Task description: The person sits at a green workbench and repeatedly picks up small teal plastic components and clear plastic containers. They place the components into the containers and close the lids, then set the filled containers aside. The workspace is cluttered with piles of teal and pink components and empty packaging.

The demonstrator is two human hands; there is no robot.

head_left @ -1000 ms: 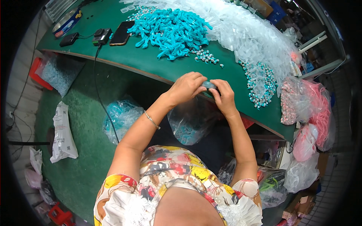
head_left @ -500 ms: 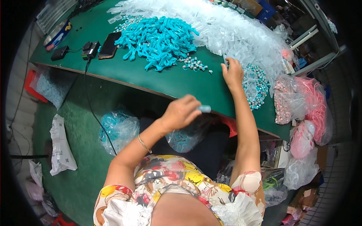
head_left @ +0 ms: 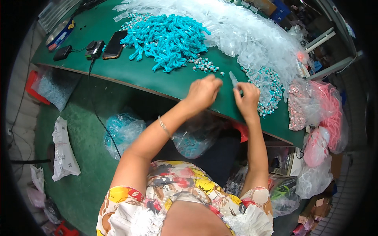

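Where turquoise parts point(head_left: 167, 37) heap, the green table point(head_left: 157, 76) meets green floor point(head_left: 84, 157).

phone point(head_left: 114, 44), pink bags point(head_left: 332, 114) (right), white sack point(head_left: 63, 151)

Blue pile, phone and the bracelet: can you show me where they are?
Blue pile point(head_left: 167, 39), head view, on the middle of the heap.
Phone point(head_left: 114, 44), head view, on its dark screen.
Bracelet point(head_left: 163, 126), head view, on the band across the left forearm.

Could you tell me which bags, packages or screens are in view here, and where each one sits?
Phone: far left on table, dark screen, flat.
White sack: floor at left, printed, lying down.
Clear bag: floor under table edge, blue pieces inside.
Pink bags: right of table, clear plastic, pink contents.
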